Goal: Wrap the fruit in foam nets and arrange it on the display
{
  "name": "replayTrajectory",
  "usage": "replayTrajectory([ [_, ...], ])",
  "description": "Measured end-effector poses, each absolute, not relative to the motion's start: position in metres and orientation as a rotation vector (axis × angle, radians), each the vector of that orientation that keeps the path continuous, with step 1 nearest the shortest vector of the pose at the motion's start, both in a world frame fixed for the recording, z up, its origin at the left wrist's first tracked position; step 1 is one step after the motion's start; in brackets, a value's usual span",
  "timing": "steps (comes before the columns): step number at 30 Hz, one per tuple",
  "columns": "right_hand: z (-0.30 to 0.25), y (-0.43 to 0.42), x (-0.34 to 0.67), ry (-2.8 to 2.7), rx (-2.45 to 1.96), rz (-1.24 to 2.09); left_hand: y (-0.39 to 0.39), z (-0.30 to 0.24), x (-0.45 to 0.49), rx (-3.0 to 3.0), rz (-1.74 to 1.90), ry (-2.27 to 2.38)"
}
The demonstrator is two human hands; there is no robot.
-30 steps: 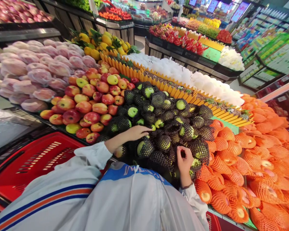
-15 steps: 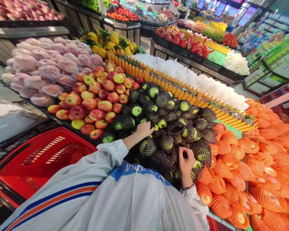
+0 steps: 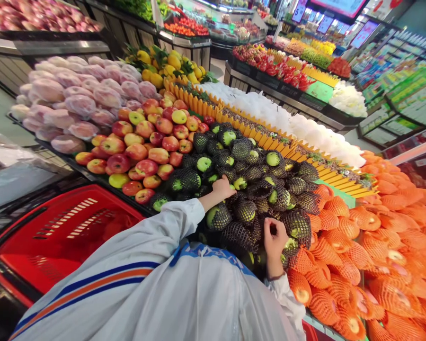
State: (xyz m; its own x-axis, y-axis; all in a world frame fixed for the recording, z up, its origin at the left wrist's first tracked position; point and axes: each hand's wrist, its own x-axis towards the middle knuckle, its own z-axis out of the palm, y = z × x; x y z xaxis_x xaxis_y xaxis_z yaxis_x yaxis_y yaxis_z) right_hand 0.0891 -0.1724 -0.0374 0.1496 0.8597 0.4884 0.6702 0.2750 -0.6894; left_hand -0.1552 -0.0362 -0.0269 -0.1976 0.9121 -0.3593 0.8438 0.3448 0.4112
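Observation:
Round green fruit [image 3: 219, 216] in black foam nets lies heaped in front of me; some look like green apples. Over the middle of this heap is my left hand [image 3: 223, 189], its fingers bent down beside a bare green patch of fruit [image 3: 240, 183]. Whatever is under those fingertips is hidden. Nearer to my body, at the heap's right side, my right hand [image 3: 275, 239] is curled, thumb and fingers making a ring. Dark netting shows through and beside the ring, but I cannot make out what the fingers pinch.
A red shopping basket [image 3: 67, 237] stands at my left. Red-yellow apples [image 3: 137, 151] and wrapped pink fruit [image 3: 80, 104] are piled to the left. Fruit in orange nets [image 3: 326, 279] fills the right. A yellow picket divider [image 3: 262, 139] runs behind the heap.
My left hand has shifted slightly to the right, and its sleeve has moved with it. The right hand stays in the same place with the same curl. The view has tilted slightly.

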Motion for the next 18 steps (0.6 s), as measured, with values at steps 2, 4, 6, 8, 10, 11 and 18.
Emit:
replayTrajectory([
  [2,-0.037,-0.174,0.089,-1.574,-1.451,0.256,-0.038,-0.025,-0.161,1.509,0.194,2.040],
  [4,-0.037,-0.175,0.089,-1.565,-1.451,0.265,-0.040,-0.023,-0.167,1.482,0.239,2.006],
  [6,-0.037,-0.175,0.089,-1.560,-1.452,0.273,-0.040,-0.023,-0.177,1.440,0.310,1.964],
  [8,-0.037,-0.176,0.089,-1.558,-1.459,0.280,-0.038,-0.023,-0.190,1.368,0.398,1.920],
  [10,-0.037,-0.175,0.089,-1.557,-1.465,0.289,-0.037,-0.022,-0.205,1.266,0.484,1.867],
  [11,-0.037,-0.175,0.089,-1.557,-1.467,0.293,-0.036,-0.021,-0.212,1.209,0.520,1.834],
  [18,-0.036,-0.174,0.088,-1.560,-1.455,0.285,-0.035,-0.018,-0.232,0.985,0.632,1.648],
])
